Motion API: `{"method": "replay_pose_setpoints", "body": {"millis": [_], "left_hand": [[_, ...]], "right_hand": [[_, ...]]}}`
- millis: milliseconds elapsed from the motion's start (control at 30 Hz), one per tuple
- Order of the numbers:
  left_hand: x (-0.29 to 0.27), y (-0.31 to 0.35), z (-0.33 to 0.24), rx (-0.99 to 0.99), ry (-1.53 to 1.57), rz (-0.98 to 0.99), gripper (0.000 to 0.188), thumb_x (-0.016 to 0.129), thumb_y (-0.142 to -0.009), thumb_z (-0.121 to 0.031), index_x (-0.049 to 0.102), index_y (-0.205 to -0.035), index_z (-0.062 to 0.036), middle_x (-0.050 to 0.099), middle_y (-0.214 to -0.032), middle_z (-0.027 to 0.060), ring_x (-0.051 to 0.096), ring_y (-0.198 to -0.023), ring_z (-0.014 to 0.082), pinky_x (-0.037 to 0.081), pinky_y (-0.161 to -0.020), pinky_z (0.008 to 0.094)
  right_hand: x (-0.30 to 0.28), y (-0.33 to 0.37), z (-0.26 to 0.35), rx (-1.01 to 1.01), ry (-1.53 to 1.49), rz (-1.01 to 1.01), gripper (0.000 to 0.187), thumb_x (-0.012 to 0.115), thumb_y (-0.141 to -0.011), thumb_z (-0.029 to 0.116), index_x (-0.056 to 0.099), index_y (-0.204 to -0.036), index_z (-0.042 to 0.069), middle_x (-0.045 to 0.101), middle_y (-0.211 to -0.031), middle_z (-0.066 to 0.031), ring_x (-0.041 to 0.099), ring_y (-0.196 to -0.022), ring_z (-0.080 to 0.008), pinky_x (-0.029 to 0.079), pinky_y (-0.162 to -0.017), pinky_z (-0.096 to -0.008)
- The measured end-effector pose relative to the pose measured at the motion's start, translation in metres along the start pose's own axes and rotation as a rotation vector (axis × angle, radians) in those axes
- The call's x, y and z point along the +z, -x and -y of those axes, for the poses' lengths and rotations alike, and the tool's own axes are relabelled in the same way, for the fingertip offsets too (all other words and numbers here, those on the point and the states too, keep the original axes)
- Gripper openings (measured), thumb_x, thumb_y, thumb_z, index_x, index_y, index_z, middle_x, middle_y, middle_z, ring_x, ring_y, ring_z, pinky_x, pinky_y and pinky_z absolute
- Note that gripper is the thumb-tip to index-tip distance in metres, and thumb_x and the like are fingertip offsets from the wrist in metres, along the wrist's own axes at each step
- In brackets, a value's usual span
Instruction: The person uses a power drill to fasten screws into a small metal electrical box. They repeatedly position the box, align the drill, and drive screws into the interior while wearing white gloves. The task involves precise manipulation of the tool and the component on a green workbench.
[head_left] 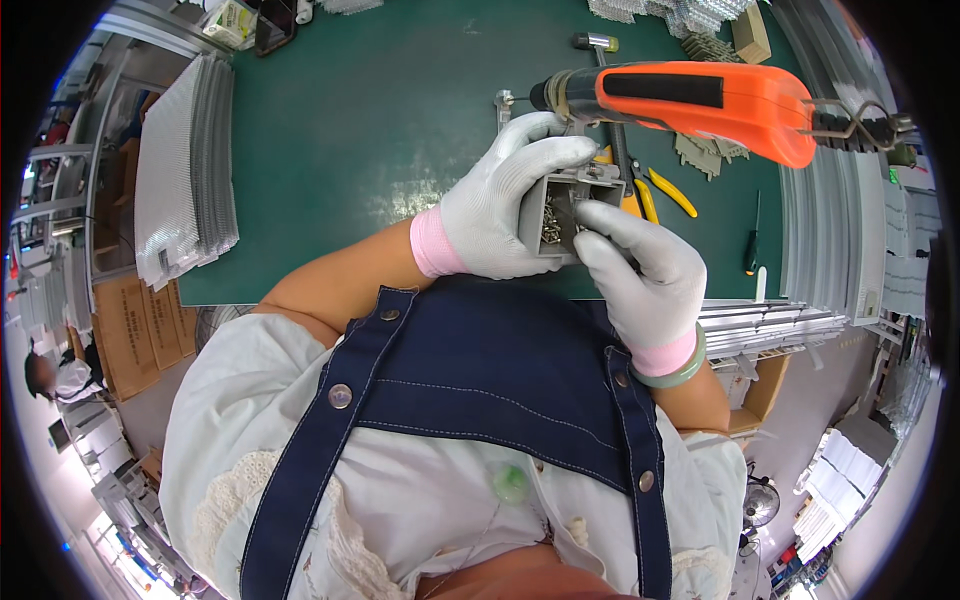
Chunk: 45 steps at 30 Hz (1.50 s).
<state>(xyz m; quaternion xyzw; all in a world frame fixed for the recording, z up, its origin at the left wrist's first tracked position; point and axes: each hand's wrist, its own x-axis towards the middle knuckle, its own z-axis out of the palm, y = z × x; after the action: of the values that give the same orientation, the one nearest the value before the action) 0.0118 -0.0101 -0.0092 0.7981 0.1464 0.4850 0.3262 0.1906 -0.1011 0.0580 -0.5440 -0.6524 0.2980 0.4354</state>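
Close in front of my body, my left hand (505,190) wraps the left side of a small grey open box (532,222), its thumb lying across the far end. Small screws (550,222) lie loose inside the box. From the right, my right hand (645,270) reaches in with thumb and forefinger closed together at the box's inner divider. Whatever is between those fingertips is too small to make out. Both hands wear white gloves with pink cuffs. Just beyond the box, an orange electric screwdriver (700,92) hangs sideways, its dark tip pointing left over a small metal fitting (504,105).
The green table (340,130) carries a stack of silvery panels (185,170) at left. Yellow-handled pliers (672,192), a hammer (597,43) and a hand screwdriver (753,245) lie to the right. Grey flat pieces (700,152) sit under the electric screwdriver. Long metal profiles (830,180) line the right edge.
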Motion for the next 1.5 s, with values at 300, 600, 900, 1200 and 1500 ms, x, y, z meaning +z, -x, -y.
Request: {"method": "replay_pose_setpoints", "body": {"millis": [300, 600, 900, 1200, 1500], "left_hand": [[0.002, 0.003, 0.002, -0.052, 0.084, -0.008, 0.097, 0.096, -0.064, -0.016, 0.045, -0.147, -0.0094, 0.05, -0.133, 0.0247, 0.05, -0.126, 0.0419, 0.047, -0.105, 0.0471], [0.005, -0.004, -0.004, -0.042, -0.031, 0.025, 0.094, 0.091, -0.064, -0.011, 0.047, -0.146, -0.0119, 0.048, -0.132, 0.0253, 0.054, -0.121, 0.0424, 0.049, -0.102, 0.0468], [0.02, -0.003, -0.01, -0.012, -0.038, -0.046, 0.078, 0.084, -0.061, -0.003, 0.058, -0.134, -0.0066, 0.05, -0.13, 0.0253, 0.059, -0.114, 0.0423, 0.052, -0.099, 0.0454], [0.016, -0.001, -0.007, -0.033, -0.003, -0.041, 0.087, 0.092, -0.06, -0.011, 0.055, -0.139, -0.0089, 0.049, -0.133, 0.0259, 0.057, -0.119, 0.0425, 0.051, -0.102, 0.0452], [0.014, -0.003, -0.007, -0.025, -0.024, -0.037, 0.087, 0.094, -0.063, -0.017, 0.054, -0.14, -0.0091, 0.054, -0.129, 0.0237, 0.054, -0.12, 0.0414, 0.05, -0.101, 0.047]], "right_hand": [[-0.002, 0.004, -0.006, -0.134, 0.077, 0.0, 0.022, 0.077, -0.084, 0.005, 0.078, -0.107, 0.003, 0.067, -0.072, -0.0113, 0.064, -0.06, -0.0277, 0.05, -0.06, -0.0349], [-0.008, -0.029, 0.026, -0.249, 0.633, 0.28, 0.005, 0.068, -0.087, 0.01, 0.071, -0.091, 0.008, 0.061, -0.064, -0.0115, 0.065, -0.06, -0.0296, 0.049, -0.056, -0.0396], [-0.021, -0.047, 0.011, -0.377, 0.716, 0.527, 0.003, 0.07, -0.078, 0.016, 0.071, -0.077, 0.013, 0.061, -0.064, -0.0091, 0.064, -0.063, -0.0303, 0.051, -0.058, -0.0419], [-0.018, -0.021, 0.015, -0.23, 0.446, 0.296, 0.0, 0.07, -0.081, 0.008, 0.07, -0.081, 0.008, 0.067, -0.069, -0.0092, 0.067, -0.063, -0.0324, 0.053, -0.058, -0.0397], [-0.008, 0.019, 0.013, 0.263, 0.07, -0.041, 0.009, 0.07, -0.087, 0.002, 0.074, -0.095, 0.0, 0.066, -0.068, -0.0115, 0.064, -0.057, -0.0176, 0.05, -0.058, -0.0292]]}}
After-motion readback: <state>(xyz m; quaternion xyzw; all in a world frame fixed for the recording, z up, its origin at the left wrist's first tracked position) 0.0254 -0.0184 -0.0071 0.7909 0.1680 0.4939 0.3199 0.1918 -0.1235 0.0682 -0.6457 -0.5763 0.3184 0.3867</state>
